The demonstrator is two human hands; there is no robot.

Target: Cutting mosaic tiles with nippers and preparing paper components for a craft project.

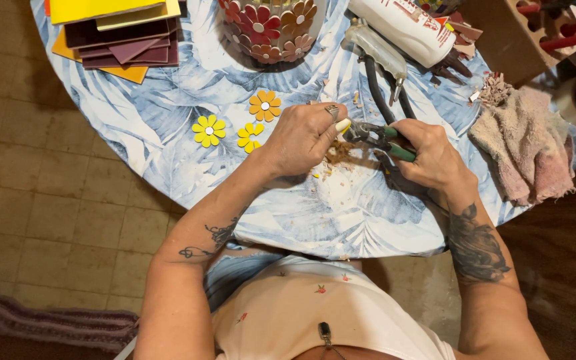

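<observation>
My right hand (429, 155) grips green-handled nippers (383, 139) over the round table with its blue leaf-print cloth (168, 153). My left hand (305, 135) is closed at the nipper jaws, fingers pinched on a small piece that I cannot make out. Brown crumbs and chips (339, 155) lie on the cloth just under both hands. Left of my left hand lie flat flower shapes: an orange one (265, 105) and two yellow ones (209, 130) (250, 137).
A pot covered in red and brown flower shapes (269, 27) stands at the far edge. A stack of coloured sheets (118, 33) lies far left, a white glue bottle (409, 28) and a second black-handled tool (381, 73) far right, a pink rag (528, 143) at the right.
</observation>
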